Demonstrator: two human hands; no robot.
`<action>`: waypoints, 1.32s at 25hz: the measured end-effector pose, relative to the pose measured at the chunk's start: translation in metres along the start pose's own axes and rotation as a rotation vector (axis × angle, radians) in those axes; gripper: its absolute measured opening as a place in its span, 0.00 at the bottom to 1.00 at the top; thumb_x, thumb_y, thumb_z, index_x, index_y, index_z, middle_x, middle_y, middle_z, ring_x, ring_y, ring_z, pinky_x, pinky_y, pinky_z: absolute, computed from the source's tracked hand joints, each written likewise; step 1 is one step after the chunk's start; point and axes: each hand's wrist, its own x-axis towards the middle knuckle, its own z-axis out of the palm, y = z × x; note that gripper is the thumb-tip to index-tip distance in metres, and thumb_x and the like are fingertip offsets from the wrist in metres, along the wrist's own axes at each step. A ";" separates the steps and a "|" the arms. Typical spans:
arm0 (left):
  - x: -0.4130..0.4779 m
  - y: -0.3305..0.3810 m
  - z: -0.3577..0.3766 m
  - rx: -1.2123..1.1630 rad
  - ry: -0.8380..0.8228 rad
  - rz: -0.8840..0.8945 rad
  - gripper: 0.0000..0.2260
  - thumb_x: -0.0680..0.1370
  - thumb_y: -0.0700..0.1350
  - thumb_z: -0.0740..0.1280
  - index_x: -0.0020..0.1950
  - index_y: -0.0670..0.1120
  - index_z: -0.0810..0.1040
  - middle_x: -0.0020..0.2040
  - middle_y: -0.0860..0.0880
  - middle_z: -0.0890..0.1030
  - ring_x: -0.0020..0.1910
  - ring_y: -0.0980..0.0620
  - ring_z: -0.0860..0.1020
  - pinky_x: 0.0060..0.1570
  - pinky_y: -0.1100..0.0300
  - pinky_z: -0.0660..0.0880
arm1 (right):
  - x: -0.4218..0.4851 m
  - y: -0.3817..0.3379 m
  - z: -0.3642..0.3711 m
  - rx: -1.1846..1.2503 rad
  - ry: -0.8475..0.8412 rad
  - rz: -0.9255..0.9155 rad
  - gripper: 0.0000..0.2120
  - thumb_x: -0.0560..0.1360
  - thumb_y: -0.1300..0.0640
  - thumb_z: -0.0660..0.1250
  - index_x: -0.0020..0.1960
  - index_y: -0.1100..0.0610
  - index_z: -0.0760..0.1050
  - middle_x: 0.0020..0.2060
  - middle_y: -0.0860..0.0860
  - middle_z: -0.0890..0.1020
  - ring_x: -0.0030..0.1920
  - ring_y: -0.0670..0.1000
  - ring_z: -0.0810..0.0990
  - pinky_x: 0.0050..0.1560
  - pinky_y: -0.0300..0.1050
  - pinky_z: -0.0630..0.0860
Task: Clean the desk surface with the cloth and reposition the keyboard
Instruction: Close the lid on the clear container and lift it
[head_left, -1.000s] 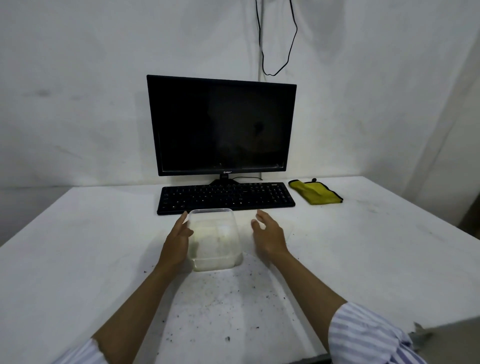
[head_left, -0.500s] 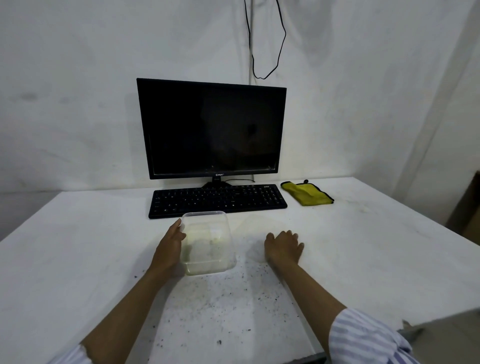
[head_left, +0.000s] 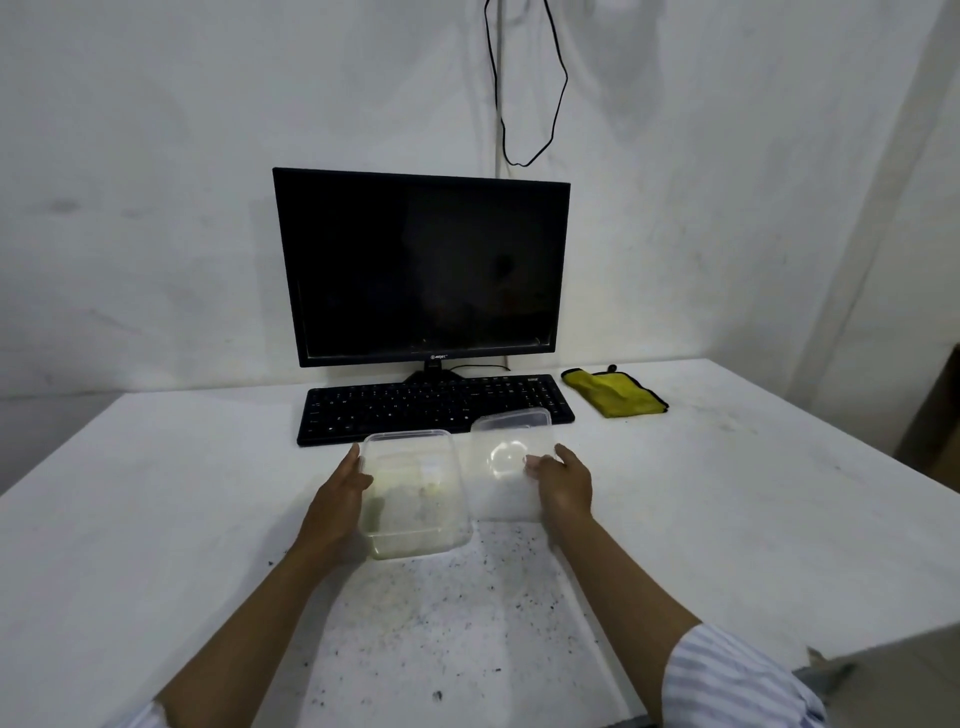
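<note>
White wall (head_left: 156, 156) behind, pale surface (head_left: 130, 519) below; head view only. Dark specks (head_left: 441, 623) scattered between the forearms, on the near side of both hands.

Left hand (head_left: 337, 499): fingers fairly straight, laid flat against the left wall of a clear container (head_left: 415, 499) standing on the surface. Not curled round it.

Right hand (head_left: 566, 486): grips the right edge of a clear lid (head_left: 504, 467), tilted, just right of the container.

Keyboard (head_left: 415, 408): black, just beyond both hands, its near edge partly behind the lid. Dark monitor (head_left: 421, 270) stands beyond it.

Cloth (head_left: 615, 392): yellow, crumpled, beyond and to the right of the right hand, beside the keyboard's right end.

Black cable (head_left: 558, 78) loops on the wall. Striped sleeve (head_left: 727, 680) on the right arm.
</note>
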 end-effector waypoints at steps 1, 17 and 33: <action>-0.001 0.002 -0.001 -0.012 0.013 0.001 0.23 0.81 0.42 0.56 0.76 0.52 0.59 0.75 0.48 0.64 0.74 0.46 0.63 0.68 0.54 0.60 | 0.001 -0.003 -0.002 0.079 -0.005 0.030 0.22 0.78 0.64 0.57 0.72 0.59 0.64 0.46 0.53 0.82 0.49 0.51 0.81 0.48 0.41 0.72; -0.014 0.075 0.005 -0.327 -0.190 -0.089 0.19 0.82 0.52 0.55 0.72 0.48 0.65 0.46 0.42 0.84 0.35 0.45 0.84 0.33 0.58 0.78 | -0.037 -0.066 0.012 0.163 -0.308 -0.273 0.09 0.79 0.61 0.62 0.58 0.55 0.75 0.47 0.49 0.84 0.44 0.48 0.81 0.44 0.40 0.74; -0.011 0.071 -0.023 -0.769 -0.238 -0.089 0.20 0.73 0.33 0.66 0.65 0.37 0.71 0.42 0.45 0.86 0.38 0.50 0.85 0.32 0.63 0.81 | -0.043 -0.057 0.026 -0.059 -0.480 -0.515 0.15 0.79 0.64 0.61 0.59 0.47 0.75 0.66 0.44 0.72 0.68 0.47 0.69 0.65 0.42 0.70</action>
